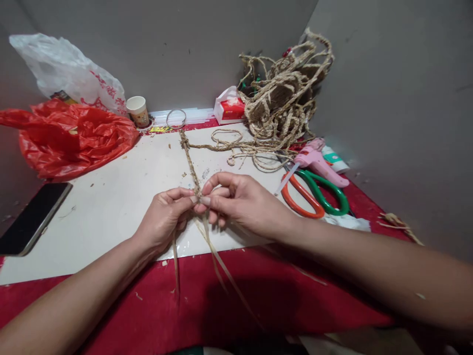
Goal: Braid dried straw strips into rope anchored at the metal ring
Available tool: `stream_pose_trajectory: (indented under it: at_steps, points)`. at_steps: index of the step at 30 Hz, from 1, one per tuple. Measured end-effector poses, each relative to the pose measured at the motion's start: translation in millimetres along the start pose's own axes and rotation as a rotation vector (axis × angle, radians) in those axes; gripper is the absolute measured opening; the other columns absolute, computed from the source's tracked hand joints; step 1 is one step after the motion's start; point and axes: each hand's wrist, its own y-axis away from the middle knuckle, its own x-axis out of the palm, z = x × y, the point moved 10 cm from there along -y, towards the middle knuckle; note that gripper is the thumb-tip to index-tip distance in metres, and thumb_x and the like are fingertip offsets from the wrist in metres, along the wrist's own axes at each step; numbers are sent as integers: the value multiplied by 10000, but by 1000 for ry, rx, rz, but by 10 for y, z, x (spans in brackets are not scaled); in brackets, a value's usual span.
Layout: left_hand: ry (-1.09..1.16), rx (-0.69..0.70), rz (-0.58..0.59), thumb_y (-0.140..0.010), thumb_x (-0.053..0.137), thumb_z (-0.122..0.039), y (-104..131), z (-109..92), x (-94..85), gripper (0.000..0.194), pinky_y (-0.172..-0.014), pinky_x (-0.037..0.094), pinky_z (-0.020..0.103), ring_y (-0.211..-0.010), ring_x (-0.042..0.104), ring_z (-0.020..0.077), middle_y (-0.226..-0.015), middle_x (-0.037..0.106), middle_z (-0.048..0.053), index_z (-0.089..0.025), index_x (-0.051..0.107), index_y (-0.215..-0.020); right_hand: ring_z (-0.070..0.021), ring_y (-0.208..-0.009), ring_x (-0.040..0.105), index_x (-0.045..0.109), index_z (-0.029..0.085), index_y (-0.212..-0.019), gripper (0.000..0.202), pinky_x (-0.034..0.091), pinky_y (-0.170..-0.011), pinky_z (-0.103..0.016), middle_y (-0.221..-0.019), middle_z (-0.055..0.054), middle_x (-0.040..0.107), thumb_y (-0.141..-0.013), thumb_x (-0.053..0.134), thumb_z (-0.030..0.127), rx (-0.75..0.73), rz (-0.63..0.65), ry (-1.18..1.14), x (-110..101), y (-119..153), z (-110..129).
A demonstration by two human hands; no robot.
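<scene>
Head view: the tan braided plant-fibre cord (191, 165) extends over the white sheet (121, 222) on the red-covered desk (155, 320). Left hand (164, 213) and right hand (240, 199) both pinch its near end. Expect it light, flexible, rough; hold where loose pale strands (212, 246) emerge.

L hand (162, 213), R hand (240, 201) pinch close tog.

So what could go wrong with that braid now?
Maybe two things. The left hand and right hand are pinching the braid at its lower end, so if the fingers slip, it might loosen. The loose strands hang close together below, so they could tangle. Also, the scissors lie near the right forearm, which might bump them.
</scene>
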Motion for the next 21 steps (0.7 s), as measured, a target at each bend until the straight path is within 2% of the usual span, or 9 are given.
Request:
stream_pose_trajectory:
  at_steps: [4, 9, 13, 15, 18, 21]
  points:
    - [0, 53, 1, -725, 671, -184, 12, -28, 25, 97, -378, 148, 186, -365, 296, 10, -552, 597, -5, -134, 596, -763, -69, -467, 527, 497, 154, -749, 166, 420, -424, -172, -642, -16, 641, -748, 649, 221, -19, -132, 56, -90, -46, -74]
    - [-22, 78, 10, -722, 655, -169, 22, -44, 33, 73, -380, 136, 191, -351, 256, 22, -403, 401, -68, -137, 591, -735, -76, -429, 502, 519, 150, -680, 115, 394, -425, -186, -534, -1, 590, -728, 620, 173, -95, -187, 283, -104, -51, -54]
    - [-8, 96, 28, -699, 614, -113, 43, -75, 37, 60, -380, 119, 191, -341, 218, 21, -392, 330, -90, -147, 576, -731, -82, -413, 485, 528, 153, -666, 81, 355, -412, -194, -515, -9, 586, -733, 568, 173, -107, -263, 428, -126, -64, -51]
    - [-11, 106, 56, -732, 616, -160, 50, -84, 59, 57, -381, 117, 197, -345, 202, 22, -394, 314, -88, -146, 570, -701, -85, -409, 478, 526, 156, -667, 76, 343, -409, -197, -515, -12, 589, -736, 549, 175, -88, -276, 455, -111, -68, -53]
    - [-42, 133, 72, -772, 637, -258, 38, -84, 61, 175, -383, 120, 209, -349, 221, 27, -389, 326, -76, -143, 570, -658, -83, -409, 467, 512, 158, -666, 80, 334, -416, -197, -514, -10, 586, -737, 546, 174, -69, -283, 487, -70, -57, -52]
    - [-46, 155, 64, -767, 662, -270, 8, -67, 33, 189, -384, 117, 216, -343, 233, 28, -378, 335, -72, -142, 583, -652, -82, -428, 466, 512, 156, -672, 93, 332, -441, -197, -514, -1, 577, -747, 556, 189, -87, -276, 541, -31, -23, -24]
